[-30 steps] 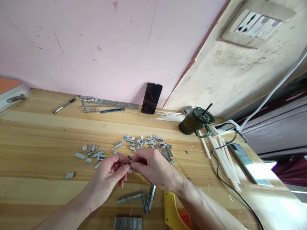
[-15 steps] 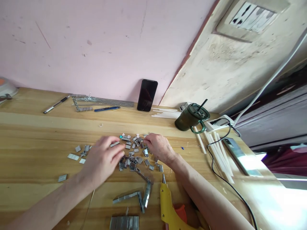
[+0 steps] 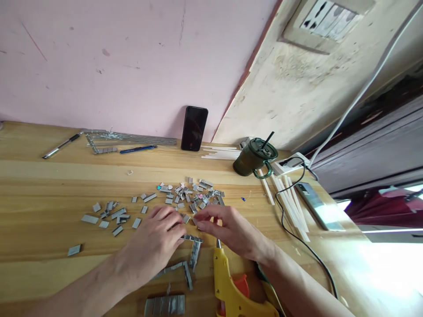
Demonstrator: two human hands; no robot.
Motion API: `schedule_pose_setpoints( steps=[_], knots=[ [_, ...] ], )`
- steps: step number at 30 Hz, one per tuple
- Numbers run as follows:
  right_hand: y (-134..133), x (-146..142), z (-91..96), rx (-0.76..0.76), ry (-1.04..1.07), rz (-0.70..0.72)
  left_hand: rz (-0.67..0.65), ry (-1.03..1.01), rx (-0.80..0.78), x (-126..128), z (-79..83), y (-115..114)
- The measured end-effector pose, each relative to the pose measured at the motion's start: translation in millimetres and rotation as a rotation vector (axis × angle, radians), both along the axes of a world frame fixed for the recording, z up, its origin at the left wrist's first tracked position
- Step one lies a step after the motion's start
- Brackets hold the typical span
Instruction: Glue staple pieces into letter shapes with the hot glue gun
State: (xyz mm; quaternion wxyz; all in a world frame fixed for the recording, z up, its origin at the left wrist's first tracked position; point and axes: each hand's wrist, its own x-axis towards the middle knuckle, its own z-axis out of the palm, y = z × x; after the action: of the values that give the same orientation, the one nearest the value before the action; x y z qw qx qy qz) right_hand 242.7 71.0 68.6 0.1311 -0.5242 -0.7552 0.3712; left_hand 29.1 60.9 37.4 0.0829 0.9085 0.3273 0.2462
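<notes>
Small flat grey metallic pieces (image 3: pixel 178 190) lie scattered in front of my hands, with another loose group to the left. My right hand (image 3: pixel 231 226) has its thumb and index finger pinched at a small grey piece (image 3: pixel 195 222). Close beside it, my left hand (image 3: pixel 158 235) is curled with fingers bent down at the tabletop; whatever lies under its fingertips is hidden. A jointed grey strip (image 3: pixel 194 255) runs out from beneath the left fingers. Nearer me are an angled grey strip (image 3: pixel 187 275) and a flat grey block of side-by-side pieces (image 3: pixel 165 304).
A yellow glue gun (image 3: pixel 223 277) lies by my right forearm. Toward the wall stand a black phone (image 3: pixel 194 127) and a dark green mug (image 3: pixel 251 158). White sticks (image 3: pixel 291 207), a black cable (image 3: pixel 292 226) and another phone (image 3: pixel 319 207) lie right. A pen (image 3: pixel 62 145) lies left.
Both hands have drawn back toward me and closer together. The right hand has left the far pile and is now by the left fingertips. More pieces lie spread out left; the view has shifted.
</notes>
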Motion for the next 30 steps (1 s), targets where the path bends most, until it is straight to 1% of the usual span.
schedule_pose_setpoints(
  steps=[2,4,6,9,11,13,15,19,22,25,27,30],
  knots=[
    [-9,5,-0.9,-0.22,0.195,-0.018,0.015,-0.037,-0.022,-3,3.2,-3],
    [-15,6,-3.7,-0.379,0.357,-0.033,0.057,-0.094,-0.061,-7,6.0,-7],
    [-19,3,-7.7,-0.509,0.497,-0.051,0.141,-0.205,-0.153,-10,9.4,-13],
    [-24,-8,-13.8,-0.703,0.699,-0.058,0.271,-0.431,-0.342,-14,16.3,-21],
    [-26,-17,-17.6,-0.808,0.83,-0.027,0.291,-0.523,-0.458,-15,21.1,-27],
    [-28,-25,-21.1,-0.895,0.962,0.009,0.278,-0.558,-0.569,-17,24.3,-31],
    [-31,-32,-24.6,-0.974,1.068,0.03,0.258,-0.57,-0.645,-18,25.1,-34],
    [-34,-39,-31.6,-1.093,1.185,0.028,0.215,-0.598,-0.713,-21,23.4,-36],
    [-34,-41,-35.7,-1.136,1.207,0.031,0.188,-0.619,-0.702,-23,23.6,-36],
    [-33,-42,-37.8,-1.133,1.201,0.038,0.153,-0.627,-0.649,-25,24.2,-37],
    [-31,-43,-38.4,-1.12,1.197,0.045,0.153,-0.631,-0.618,-28,24.5,-38],
    [-29,-41,-36.2,-1.061,1.156,0.063,0.136,-0.611,-0.584,-34,27.0,-40]
  ],
)
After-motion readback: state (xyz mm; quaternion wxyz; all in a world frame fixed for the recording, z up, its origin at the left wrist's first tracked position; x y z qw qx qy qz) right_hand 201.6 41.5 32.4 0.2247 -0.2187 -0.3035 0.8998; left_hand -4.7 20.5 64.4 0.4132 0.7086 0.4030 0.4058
